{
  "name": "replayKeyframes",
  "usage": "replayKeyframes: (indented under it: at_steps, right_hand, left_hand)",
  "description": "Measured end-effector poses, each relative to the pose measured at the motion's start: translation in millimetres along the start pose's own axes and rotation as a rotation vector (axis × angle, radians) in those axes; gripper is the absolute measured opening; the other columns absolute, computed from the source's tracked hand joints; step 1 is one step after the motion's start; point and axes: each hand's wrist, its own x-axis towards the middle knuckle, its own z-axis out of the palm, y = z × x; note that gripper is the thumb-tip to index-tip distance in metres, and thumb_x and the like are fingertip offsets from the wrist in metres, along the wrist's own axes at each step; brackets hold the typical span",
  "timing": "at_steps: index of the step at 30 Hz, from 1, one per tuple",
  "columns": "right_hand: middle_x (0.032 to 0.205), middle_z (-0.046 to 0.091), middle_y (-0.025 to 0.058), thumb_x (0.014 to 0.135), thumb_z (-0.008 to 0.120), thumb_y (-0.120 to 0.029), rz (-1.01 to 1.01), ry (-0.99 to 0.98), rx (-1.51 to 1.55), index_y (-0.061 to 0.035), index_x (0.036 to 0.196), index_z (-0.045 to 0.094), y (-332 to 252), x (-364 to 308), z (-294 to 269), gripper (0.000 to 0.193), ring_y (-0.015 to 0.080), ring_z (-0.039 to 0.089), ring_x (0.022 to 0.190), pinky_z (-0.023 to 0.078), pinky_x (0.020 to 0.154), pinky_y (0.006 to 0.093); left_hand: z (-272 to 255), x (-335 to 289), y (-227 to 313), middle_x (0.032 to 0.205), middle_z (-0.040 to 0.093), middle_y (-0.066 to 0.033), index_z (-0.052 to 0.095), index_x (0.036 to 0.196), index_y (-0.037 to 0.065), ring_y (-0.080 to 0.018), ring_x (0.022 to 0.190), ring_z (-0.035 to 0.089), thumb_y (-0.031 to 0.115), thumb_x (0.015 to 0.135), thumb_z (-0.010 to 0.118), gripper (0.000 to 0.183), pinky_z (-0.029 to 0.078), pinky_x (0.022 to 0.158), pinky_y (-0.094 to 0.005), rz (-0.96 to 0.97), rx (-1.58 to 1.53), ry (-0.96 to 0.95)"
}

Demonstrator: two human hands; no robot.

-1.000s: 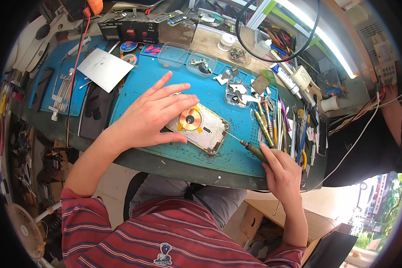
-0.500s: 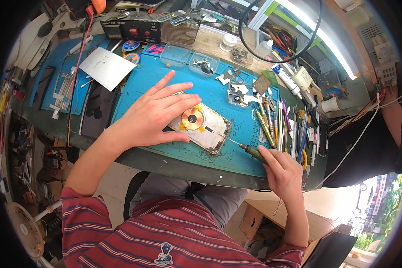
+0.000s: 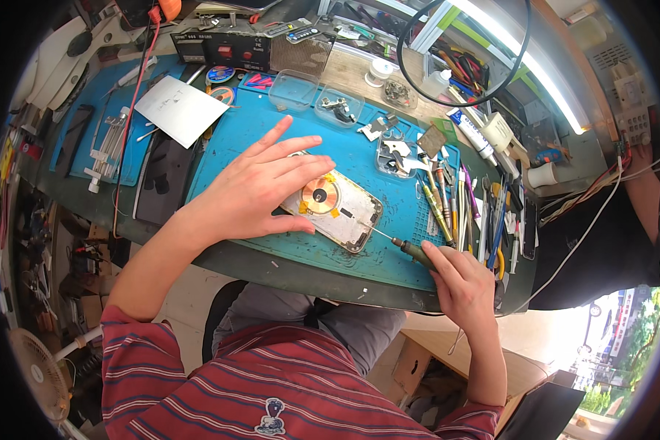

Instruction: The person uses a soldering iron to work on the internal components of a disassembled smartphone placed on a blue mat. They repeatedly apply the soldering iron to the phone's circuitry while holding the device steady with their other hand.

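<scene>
On the blue work mat (image 3: 257, 136) lies an opened phone housing (image 3: 350, 201), with a round copper coil (image 3: 320, 195) and bits of yellow tape on it. My left hand (image 3: 253, 187) rests across its left end, fingers spread and stretched out, thumb by the near edge; that end is mostly hidden. In my right hand (image 3: 462, 282) is a slim tool (image 3: 412, 250) with a dark green handle and a thin metal shaft. Its tip meets the housing's right end, near the corner. Whether it is a screwdriver or another pointed tool is unclear.
Pens, tweezers and tools (image 3: 447, 198) crowd the mat's right side. Clear plastic boxes (image 3: 339, 108) of small parts stand behind the housing. A white sheet (image 3: 181, 110) lies at the left, over a dark flat panel (image 3: 160, 180). A black cable (image 3: 402, 55) loops overhead at the back right.
The whole view has shifted slightly. Both hands, the housing and the tool keep nearly the same places relative to one another.
</scene>
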Motion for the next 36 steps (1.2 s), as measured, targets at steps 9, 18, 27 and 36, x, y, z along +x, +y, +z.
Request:
replayKeyframes:
  at_steps: [9,18,27,36]
  right_hand:
    - [0.111,0.072,0.0032,0.087,0.076,-0.001,-0.009,0.001,0.015,-0.0161,0.144,0.071,-1.8,1.1,-0.4,0.059,0.0235,0.066,0.083,0.054,0.068,0.0377]
    - [0.111,0.072,0.0065,0.085,0.078,-0.001,0.036,0.057,0.116,-0.0147,0.146,0.069,-0.9,-4.6,5.2,0.063,0.0259,0.068,0.084,0.055,0.070,0.0387]
    - [0.112,0.073,0.0047,0.075,0.075,-0.001,-0.095,-0.056,0.157,-0.0147,0.138,0.073,-63.2,-34.2,-20.6,0.065,0.0222,0.067,0.081,0.057,0.068,0.0358]
    - [0.109,0.068,0.0012,0.075,0.073,-0.009,-0.145,-0.063,0.161,-0.0175,0.146,0.069,-110.3,-60.5,-2.8,0.072,0.0184,0.062,0.080,0.056,0.066,0.0315]
  left_hand:
    - [0.0,-0.4,0.2,0.145,0.069,-0.0083,0.060,0.151,0.008,-0.0313,0.149,0.053,0.048,0.078,0.092,0.089,0.023,0.135,-0.0618,0.000,0.000,-0.002]
    - [-14.1,-0.5,10.0,0.129,0.072,-0.0102,0.070,0.134,0.009,-0.0331,0.131,0.064,0.043,0.081,0.089,0.066,0.040,0.121,-0.0583,0.080,-0.008,0.073]
    - [-18.3,-70.4,112.6,0.101,0.069,-0.0027,0.075,0.100,0.010,-0.0236,0.095,0.071,0.005,0.075,0.081,0.026,0.057,0.078,-0.0361,0.009,-0.254,0.199]
    - [5.9,-113.2,126.2,0.093,0.066,0.0006,0.072,0.094,0.012,-0.0189,0.087,0.069,0.012,0.074,0.084,0.024,0.052,0.070,-0.0341,0.093,-0.070,0.108]
